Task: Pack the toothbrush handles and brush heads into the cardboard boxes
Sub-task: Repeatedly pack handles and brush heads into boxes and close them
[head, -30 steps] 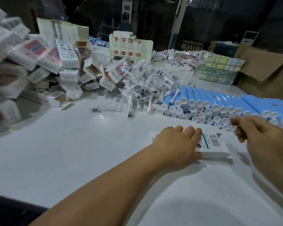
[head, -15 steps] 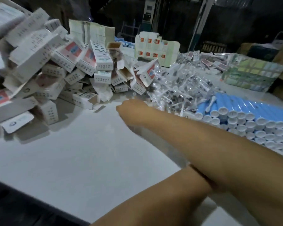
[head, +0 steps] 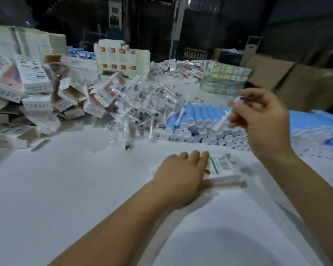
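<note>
White worktop (head: 69, 189) carries everything in view. Near the middle lies a small white box (head: 222, 167) with a barcode label, flat on its side; the left hand (head: 183, 173) rests on its left end with fingers laid over it, pinning it down, and whether anything is inside cannot be told. The right hand (head: 258, 120) is raised above the worktop to the right, its grip pinched on a white brush head (head: 222, 120) in a clear wrapper. Beyond the box, blue handles (head: 196, 121) with white end caps lie stacked in rows, ends facing near, and the stack runs on to the far right. Left of them is a loose heap of wrapped brush heads (head: 142, 104). Further left, a tumbled pile of boxes (head: 33, 89) sits at the worktop's edge, several with flaps open; their contents are not visible. Flat carton stacks (head: 121, 58) stand at the far side, and brown cartons (head: 288, 81) at far right.
</note>
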A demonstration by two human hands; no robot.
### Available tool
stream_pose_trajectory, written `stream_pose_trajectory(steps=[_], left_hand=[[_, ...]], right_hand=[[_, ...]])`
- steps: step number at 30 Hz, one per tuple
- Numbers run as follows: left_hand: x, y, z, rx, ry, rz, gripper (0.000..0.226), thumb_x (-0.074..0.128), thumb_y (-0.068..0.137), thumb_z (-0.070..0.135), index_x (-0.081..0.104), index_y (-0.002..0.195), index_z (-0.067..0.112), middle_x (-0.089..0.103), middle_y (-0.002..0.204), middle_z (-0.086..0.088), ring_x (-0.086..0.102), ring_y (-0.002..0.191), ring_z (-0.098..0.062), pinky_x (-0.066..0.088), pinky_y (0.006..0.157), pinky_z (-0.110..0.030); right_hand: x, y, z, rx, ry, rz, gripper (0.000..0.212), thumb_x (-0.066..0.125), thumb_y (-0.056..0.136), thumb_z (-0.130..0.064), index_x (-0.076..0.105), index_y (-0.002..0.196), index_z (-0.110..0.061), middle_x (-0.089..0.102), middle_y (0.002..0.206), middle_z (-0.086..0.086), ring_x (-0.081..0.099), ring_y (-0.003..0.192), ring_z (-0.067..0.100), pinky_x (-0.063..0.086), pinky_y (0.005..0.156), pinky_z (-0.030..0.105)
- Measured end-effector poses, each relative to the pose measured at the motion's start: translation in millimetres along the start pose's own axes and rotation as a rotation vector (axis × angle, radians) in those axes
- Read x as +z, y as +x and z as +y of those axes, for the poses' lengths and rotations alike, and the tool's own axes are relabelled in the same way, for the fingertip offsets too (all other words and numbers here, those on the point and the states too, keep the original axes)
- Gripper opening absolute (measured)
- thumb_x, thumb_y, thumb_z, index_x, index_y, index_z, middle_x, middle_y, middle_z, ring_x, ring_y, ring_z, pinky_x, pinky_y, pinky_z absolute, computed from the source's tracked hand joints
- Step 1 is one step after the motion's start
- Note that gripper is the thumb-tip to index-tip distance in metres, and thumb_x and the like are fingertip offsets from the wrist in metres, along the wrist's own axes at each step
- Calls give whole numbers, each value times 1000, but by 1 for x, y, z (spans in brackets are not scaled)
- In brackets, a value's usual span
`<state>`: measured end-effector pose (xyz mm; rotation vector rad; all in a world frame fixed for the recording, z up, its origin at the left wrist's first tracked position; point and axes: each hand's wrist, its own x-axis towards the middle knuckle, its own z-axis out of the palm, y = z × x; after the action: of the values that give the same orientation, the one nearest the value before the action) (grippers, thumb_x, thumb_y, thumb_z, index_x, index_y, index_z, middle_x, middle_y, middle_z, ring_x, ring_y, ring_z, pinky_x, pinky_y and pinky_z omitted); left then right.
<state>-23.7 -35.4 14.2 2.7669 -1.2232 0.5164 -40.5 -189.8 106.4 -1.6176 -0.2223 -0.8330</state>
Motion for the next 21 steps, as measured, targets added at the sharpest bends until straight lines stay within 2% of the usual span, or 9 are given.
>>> stream_pose_trajectory(steps=[3,6,9,12,14,17,19,21], left_hand=[[5,4,1,-5,38,18,80,29,93,64,5,151,14,37,139,-5,44,117,-27,40,85,-36],[5,4,-2,-13,67,7,80,20,92,66,3,152,15,36,140,-2,44,117,-24,40,83,-34],[3,3,1,-41,73,24,79,18,90,66,4,152,18,37,137,1,44,116,-22,39,81,-32],[2,2,3,-41,61,49,81,15,87,68,4,152,19,38,135,4,45,114,-19,37,78,-30],[3,1,5,-36,67,55,82,11,86,69,3,152,21,37,134,5,44,112,-18,34,75,-28],[5,3,8,-20,82,50,83,8,84,69,3,152,20,37,134,5,44,113,-18,36,76,-29],[6,5,6,-47,64,56,86,4,81,69,3,152,20,37,135,4,44,115,-19,37,76,-30],[5,6,2,-76,41,72,92,-3,75,70,4,152,19,37,135,3,44,117,-19,38,76,-31]], right_hand=[[-64,-20,25,268,156,291,19,57,86,8,56,90,-11,63,63,4,60,54,12,53,55,22],[-85,-40,48,410,251,365,19,56,85,11,55,86,-8,62,60,5,61,54,14,54,57,25],[-77,-44,59,448,238,369,19,57,85,12,56,83,-7,61,59,5,62,53,14,55,57,25],[-65,-42,61,469,216,362,17,59,84,11,55,82,-5,58,66,11,63,54,15,55,56,24],[-56,-48,62,472,134,325,16,62,83,8,57,81,-6,61,67,10,64,56,14,54,56,22],[-43,-59,63,378,-139,205,20,69,82,-7,68,70,-23,69,68,-9,65,67,8,52,61,18],[-37,-62,61,378,-170,106,14,63,90,-24,69,79,-31,71,81,-17,67,81,3,51,73,18],[-40,-61,59,417,-108,82,14,50,97,-33,61,89,-34,73,91,-13,66,86,-4,49,74,13]])
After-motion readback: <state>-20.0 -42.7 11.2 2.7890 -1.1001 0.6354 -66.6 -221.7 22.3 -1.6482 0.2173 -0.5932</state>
